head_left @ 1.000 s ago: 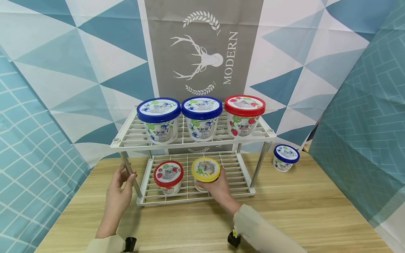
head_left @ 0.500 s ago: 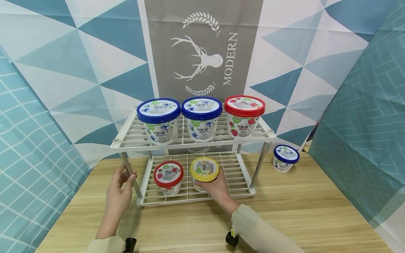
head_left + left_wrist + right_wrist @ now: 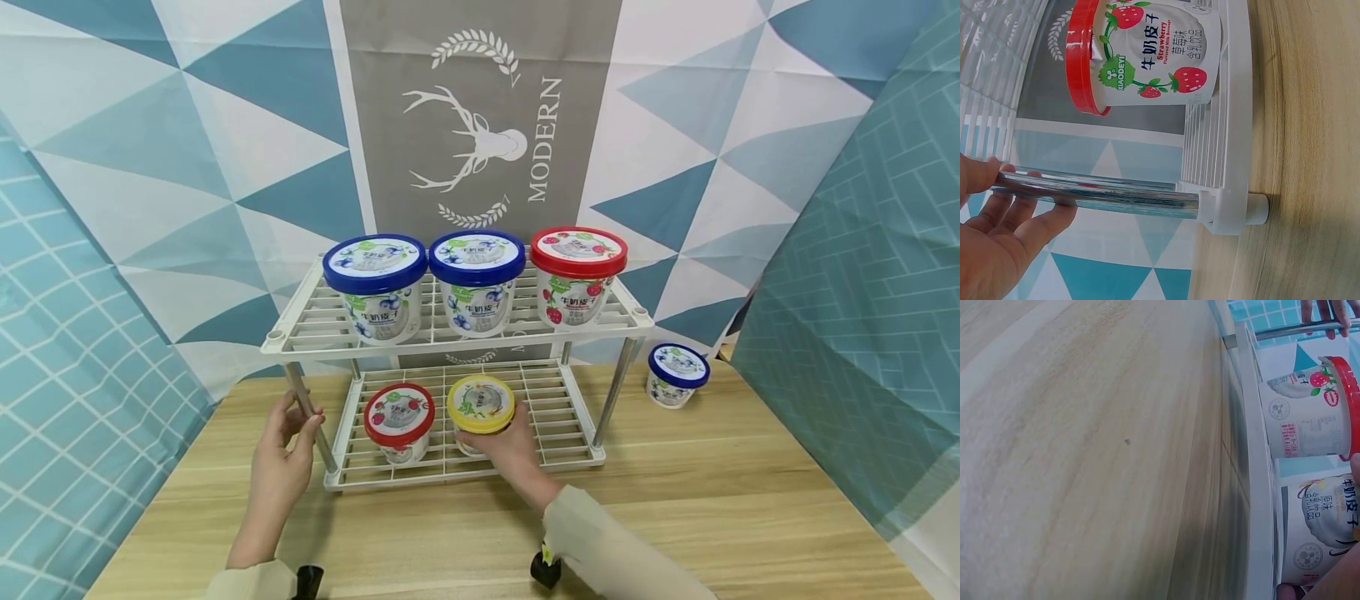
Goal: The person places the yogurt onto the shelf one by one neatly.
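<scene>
A white two-tier rack [image 3: 457, 481] stands on the wooden table. My left hand [image 3: 283, 454] holds its front left metal post [image 3: 1110, 199], thumb on one side and fingers on the other. On the lower shelf, my right hand [image 3: 513, 450] grips a yellow-lidded tub [image 3: 480, 403] from its right side. The tub is upright; the right wrist view shows its white side [image 3: 1322, 519], partly covered by the hand. Just left of it stands a red-lidded strawberry tub [image 3: 399, 417], with a small gap between them.
The upper shelf bears two blue-lidded tubs [image 3: 377, 283] [image 3: 477, 279] and a larger red-lidded tub [image 3: 579, 275]. A small blue-lidded tub [image 3: 677, 375] stands on the table [image 3: 712, 500], right of the rack. Patterned cloth [image 3: 480, 142] hangs behind.
My right hand has shifted slightly left with the yellow-lidded tub, bringing it closer to the red-lidded one. My left hand stays on the post.
</scene>
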The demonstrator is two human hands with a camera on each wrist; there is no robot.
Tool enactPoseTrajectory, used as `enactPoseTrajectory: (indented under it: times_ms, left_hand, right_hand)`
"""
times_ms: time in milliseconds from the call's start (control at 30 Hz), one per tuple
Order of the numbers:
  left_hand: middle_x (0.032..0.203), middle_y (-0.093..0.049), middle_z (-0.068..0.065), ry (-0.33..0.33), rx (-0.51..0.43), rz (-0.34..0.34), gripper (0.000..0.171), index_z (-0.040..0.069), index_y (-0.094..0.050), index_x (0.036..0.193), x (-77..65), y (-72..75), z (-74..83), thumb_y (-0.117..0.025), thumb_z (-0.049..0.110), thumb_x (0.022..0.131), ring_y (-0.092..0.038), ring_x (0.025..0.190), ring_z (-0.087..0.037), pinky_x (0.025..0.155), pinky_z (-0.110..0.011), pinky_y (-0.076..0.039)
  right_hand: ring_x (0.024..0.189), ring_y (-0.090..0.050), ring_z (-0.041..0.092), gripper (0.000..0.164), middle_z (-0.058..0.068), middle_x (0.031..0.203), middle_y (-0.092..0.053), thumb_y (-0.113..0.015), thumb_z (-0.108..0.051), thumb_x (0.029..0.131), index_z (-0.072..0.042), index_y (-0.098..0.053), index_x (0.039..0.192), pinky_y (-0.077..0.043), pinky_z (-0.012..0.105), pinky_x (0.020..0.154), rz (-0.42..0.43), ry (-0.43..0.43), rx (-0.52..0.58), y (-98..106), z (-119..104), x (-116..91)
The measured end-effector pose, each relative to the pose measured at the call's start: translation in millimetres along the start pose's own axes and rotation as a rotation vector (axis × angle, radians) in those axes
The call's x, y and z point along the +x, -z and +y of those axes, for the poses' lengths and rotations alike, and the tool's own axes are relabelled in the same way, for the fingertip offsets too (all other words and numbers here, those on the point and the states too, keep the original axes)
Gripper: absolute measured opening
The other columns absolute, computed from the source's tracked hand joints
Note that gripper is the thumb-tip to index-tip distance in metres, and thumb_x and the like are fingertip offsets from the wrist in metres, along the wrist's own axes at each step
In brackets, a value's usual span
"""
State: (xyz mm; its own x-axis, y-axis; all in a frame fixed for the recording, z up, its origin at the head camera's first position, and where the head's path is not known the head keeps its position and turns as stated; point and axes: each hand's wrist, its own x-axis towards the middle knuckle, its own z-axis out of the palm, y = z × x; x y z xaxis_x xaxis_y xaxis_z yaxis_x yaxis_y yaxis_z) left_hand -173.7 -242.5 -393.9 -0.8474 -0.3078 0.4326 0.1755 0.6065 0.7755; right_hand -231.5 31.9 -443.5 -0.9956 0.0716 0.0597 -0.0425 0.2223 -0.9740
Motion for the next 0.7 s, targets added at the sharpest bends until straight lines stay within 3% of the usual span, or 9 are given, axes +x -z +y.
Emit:
enactPoseTrajectory:
  times_ms: [267, 700]
  left_hand:
    - [0.108, -0.065, -0.012, -0.004, -0.005, 0.004, 0.040, 0.012, -0.043, 0.136, -1.1, 0.3, 0.0, -0.051, 0.017, 0.097, -0.057, 0.093, -0.001, 0.081, -0.003, -0.033]
    - [0.108, -0.065, -0.012, 0.008, -0.016, -0.001, 0.039, 0.012, -0.043, 0.136, -0.5, 0.2, 0.6, -0.050, 0.016, 0.097, -0.057, 0.093, 0.000, 0.083, -0.005, -0.033]
  right_hand:
    - [0.116, -0.052, 0.028, 0.093, 0.009, 0.123, -0.052, -0.089, -0.033, 0.059, -0.010, -0.034, 0.131, -0.043, 0.047, 0.097, 0.031, 0.011, -0.030, -5.1, 0.2, -0.3]
    - [0.118, -0.051, 0.027, 0.092, 0.009, 0.126, -0.050, -0.087, -0.026, 0.063, -0.010, -0.031, 0.133, -0.042, 0.045, 0.099, 0.004, 0.014, 0.001, -9.3, 0.5, 0.4]
